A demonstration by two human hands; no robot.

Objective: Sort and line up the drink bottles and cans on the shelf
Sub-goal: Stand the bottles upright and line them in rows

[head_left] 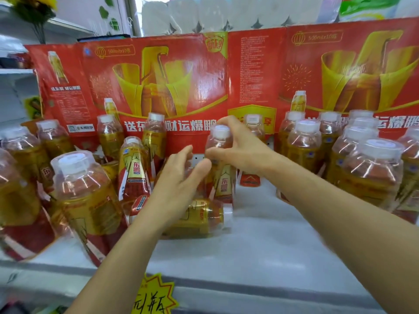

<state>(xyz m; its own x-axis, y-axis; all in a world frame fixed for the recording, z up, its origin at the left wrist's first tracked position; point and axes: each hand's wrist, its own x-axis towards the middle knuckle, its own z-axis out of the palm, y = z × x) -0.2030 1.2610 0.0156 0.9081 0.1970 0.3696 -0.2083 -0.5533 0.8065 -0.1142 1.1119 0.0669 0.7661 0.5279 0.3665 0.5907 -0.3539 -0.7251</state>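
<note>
Reaching over the shelf, right hand fingers pinch an upright bottle; left hand spread, empty.

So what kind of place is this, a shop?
Most likely a small shop. Many identical bottles stand on a white shelf with a yellow price tag on its edge, red drink cartons stacked behind, and packs of tissue rolls above.

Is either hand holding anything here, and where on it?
The right hand pinches an upright bottle by its clear neck dome, just below the white cap. The left hand is open, its fingers near that bottle; contact cannot be told.
</note>
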